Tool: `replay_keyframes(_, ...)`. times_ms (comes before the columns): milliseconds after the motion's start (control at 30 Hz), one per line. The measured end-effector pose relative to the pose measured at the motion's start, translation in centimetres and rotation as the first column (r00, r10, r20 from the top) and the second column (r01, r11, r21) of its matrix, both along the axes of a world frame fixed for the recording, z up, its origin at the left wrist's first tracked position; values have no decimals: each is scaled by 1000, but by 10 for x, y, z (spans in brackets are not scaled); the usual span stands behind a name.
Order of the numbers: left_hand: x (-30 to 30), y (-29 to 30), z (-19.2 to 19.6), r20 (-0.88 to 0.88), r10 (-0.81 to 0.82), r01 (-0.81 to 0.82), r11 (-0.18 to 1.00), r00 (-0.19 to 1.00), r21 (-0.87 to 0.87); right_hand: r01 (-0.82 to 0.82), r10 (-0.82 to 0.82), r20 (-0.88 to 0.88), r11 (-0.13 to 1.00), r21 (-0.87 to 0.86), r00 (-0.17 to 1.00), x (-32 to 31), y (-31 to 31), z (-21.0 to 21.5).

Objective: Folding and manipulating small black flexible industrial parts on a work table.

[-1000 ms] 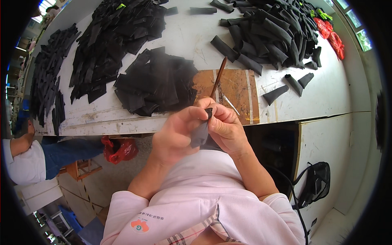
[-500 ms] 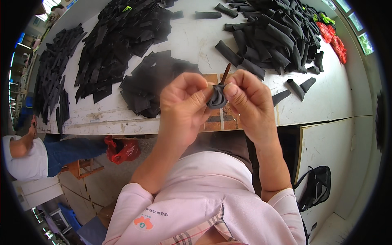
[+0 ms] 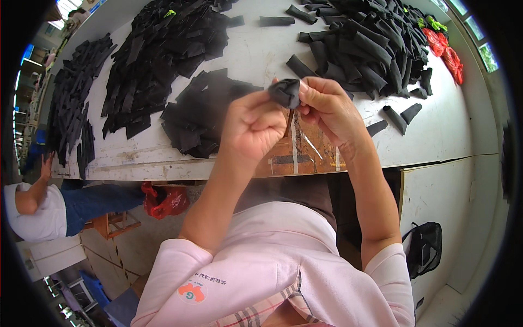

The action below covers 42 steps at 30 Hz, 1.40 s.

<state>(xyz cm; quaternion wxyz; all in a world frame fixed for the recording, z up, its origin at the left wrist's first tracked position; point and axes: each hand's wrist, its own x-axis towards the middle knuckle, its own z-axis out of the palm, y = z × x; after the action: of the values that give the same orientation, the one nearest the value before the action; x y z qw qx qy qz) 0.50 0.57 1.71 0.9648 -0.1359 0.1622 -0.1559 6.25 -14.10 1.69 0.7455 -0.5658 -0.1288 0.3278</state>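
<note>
Both hands pinch a small black fabric piece above the near table edge.

The fabric piece [image 3: 285, 91] is dark, soft and bunched into a rumpled wad, held up between the left hand [image 3: 251, 126] and right hand [image 3: 327, 109], fingers of both closed on it. A thin brown stick [image 3: 287, 122] hangs just under it. Below lies a worn brown board [image 3: 305, 155] on the white table [image 3: 261, 54]; black piles lie far left [image 3: 158, 60], far right [image 3: 370, 43] and nearer, left of the hands [image 3: 201, 111].
</note>
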Motion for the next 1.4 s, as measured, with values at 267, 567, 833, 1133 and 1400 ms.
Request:
replay_keyframes(267,-4,2,-22,116,5,-2,999,993,-32,-30,49,-160,992,121,986,-4,1,-9)
replay_keyframes(567,-31,-22,8,480,-31,-450,298,877,842,-155,130,208,982,105,969,3,-1,-18)
replay_keyframes(833,-9,-2,-12,383,-9,-136,927,924,351,-40,21,200,995,96,980,2,5,-5)
replay_keyframes(1133,-22,-15,-26,397,18,-259,786,917,561,-90,83,80,992,87,993,4,2,-36)
replay_keyframes(1400,-25,-16,-37,391,12,-366,380,920,850,-145,131,90,975,169,987,4,-2,-52)
